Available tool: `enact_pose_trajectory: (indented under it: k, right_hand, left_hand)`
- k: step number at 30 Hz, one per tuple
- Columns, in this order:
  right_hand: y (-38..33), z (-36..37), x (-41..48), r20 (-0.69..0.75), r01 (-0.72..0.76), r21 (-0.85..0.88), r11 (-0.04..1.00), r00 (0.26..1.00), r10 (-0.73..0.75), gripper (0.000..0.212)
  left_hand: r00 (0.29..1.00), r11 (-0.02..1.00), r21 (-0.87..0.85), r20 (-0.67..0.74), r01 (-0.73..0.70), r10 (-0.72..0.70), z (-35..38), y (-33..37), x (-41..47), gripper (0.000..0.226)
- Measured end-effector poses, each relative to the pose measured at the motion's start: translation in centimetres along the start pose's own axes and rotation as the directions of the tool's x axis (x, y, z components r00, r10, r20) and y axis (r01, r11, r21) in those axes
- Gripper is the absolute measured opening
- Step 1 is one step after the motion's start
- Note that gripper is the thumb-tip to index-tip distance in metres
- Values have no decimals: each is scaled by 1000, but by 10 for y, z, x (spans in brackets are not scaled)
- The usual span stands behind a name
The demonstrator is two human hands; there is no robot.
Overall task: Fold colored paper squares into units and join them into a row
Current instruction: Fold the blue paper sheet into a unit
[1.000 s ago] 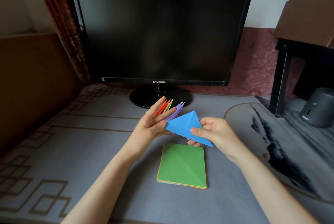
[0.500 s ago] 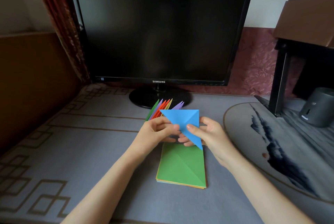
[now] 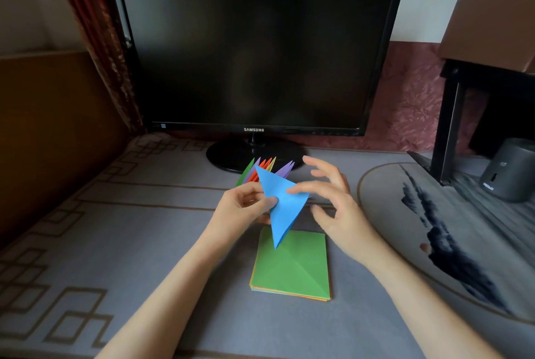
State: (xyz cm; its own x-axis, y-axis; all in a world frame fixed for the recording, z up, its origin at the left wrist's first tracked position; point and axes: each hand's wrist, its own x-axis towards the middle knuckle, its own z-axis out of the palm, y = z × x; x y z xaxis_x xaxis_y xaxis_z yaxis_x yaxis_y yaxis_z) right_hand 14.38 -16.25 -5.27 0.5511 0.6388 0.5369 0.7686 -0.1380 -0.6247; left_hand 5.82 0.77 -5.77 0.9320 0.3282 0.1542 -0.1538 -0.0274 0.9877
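Observation:
My left hand [image 3: 244, 208] pinches a blue folded paper triangle [image 3: 282, 205] together with a row of joined units [image 3: 262, 170] in green, purple, red, orange and yellow, whose tips fan out behind the blue piece. The blue triangle points down toward the stack of paper squares [image 3: 292, 266], green sheet on top, lying on the desk mat. My right hand [image 3: 335, 202] hovers just right of the blue triangle with fingers spread; one fingertip touches its right edge and it holds nothing.
A black Samsung monitor [image 3: 254, 49] stands right behind the hands, its round base [image 3: 231, 156] close to the paper row. A dark cylindrical device [image 3: 512, 170] and a black stand [image 3: 451, 121] sit at the right. A wooden panel [image 3: 58, 127] borders the left.
My right hand has let go of the blue triangle and opened, drifting right. The blue piece has turned point-down and now sits in my left hand with the joined row.

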Motion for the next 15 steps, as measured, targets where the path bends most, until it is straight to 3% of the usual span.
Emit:
enact_pose_trajectory:
  k: [6, 11, 15]
  right_hand:
    - [5, 2, 2, -1, 2, 15, 1000, 1000, -2, 25]
    - [5, 8, 4, -27, -179, 385, 906, 979, 204, 19]
    - [4, 8, 5, -9, -233, 450, 862, 964, 265, 10]
  left_hand:
    - [999, 998, -49, 31, 35, -34, 2, 4, -2, 8]
    - [997, 992, -117, 72, 35, -26, 3, 5, -4, 9]
    - [996, 992, -127, 86, 22, -11, 5, 6, -6, 17]
